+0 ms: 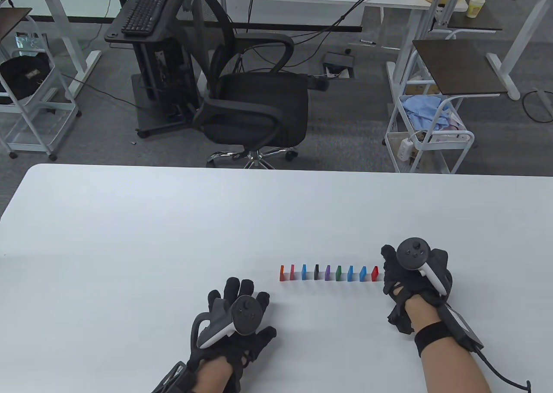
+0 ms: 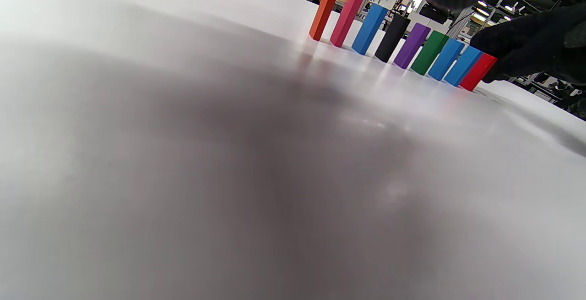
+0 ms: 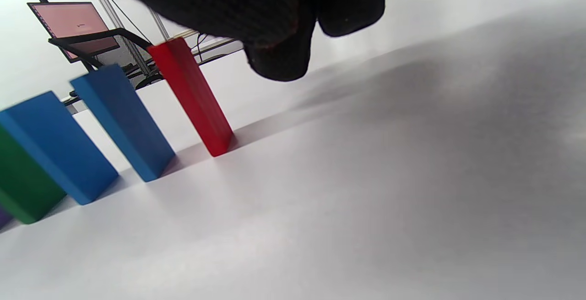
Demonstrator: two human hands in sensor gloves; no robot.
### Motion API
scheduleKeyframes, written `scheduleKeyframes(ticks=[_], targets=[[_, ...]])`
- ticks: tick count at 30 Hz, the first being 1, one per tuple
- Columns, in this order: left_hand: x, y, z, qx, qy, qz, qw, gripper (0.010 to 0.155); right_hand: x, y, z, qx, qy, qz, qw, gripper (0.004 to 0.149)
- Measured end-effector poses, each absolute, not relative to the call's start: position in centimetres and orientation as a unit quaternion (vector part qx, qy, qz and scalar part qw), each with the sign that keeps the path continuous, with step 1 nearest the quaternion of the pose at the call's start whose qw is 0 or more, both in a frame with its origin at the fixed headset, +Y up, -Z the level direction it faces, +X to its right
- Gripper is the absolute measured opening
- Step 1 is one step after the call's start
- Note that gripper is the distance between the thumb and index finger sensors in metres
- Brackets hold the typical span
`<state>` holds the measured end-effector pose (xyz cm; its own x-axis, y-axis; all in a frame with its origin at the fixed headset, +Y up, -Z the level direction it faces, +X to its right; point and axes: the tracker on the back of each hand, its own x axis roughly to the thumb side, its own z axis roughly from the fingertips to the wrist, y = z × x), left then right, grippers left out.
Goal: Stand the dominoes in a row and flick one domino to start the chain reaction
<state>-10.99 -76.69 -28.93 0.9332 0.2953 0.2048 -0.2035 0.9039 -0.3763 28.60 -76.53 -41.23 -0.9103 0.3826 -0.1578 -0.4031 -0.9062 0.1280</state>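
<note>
Right hand (image 1: 410, 276) curled beside red domino (image 1: 374, 274), left hand (image 1: 235, 319) flat on table (image 1: 129, 237)

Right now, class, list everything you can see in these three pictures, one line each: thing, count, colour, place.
Dominoes: nine standing in a row; orange, pink, blue, black, purple, green, blue, blue, red, left to right; near part of the table.
Table: one, white, foreground.
Office chair: one, black, behind the table.
Keyboard: one, black, on a dark stand at the back left.
Wheeled carts: two, white, one on each side of the floor.
Paper cup: one, pale, on the far right desk.
Left hand: black glove, fingers spread flat on the table.
Right hand: black glove, beside the red domino.
</note>
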Motion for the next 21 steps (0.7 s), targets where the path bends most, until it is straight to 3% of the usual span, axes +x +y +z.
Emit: scheduleKeyframes(ticks=[14,17,21], targets=[[-10.9,-76.7,-28.9,-0.180,-0.131,0.128,0.967,0.078,27.9,-76.4,-41.4,-0.050,0.064,0.976,0.203,0.055],[-10.9,-76.7,-28.9,-0.180,-0.131,0.128,0.966,0.078,27.4,-76.4,-41.3,-0.035,0.079,0.975,0.207,0.066],[-11.0,-76.7,-28.9,-0.181,-0.131,0.129,0.966,0.078,26.8,-76.1,-41.2,-0.022,0.072,0.975,0.207,0.068]])
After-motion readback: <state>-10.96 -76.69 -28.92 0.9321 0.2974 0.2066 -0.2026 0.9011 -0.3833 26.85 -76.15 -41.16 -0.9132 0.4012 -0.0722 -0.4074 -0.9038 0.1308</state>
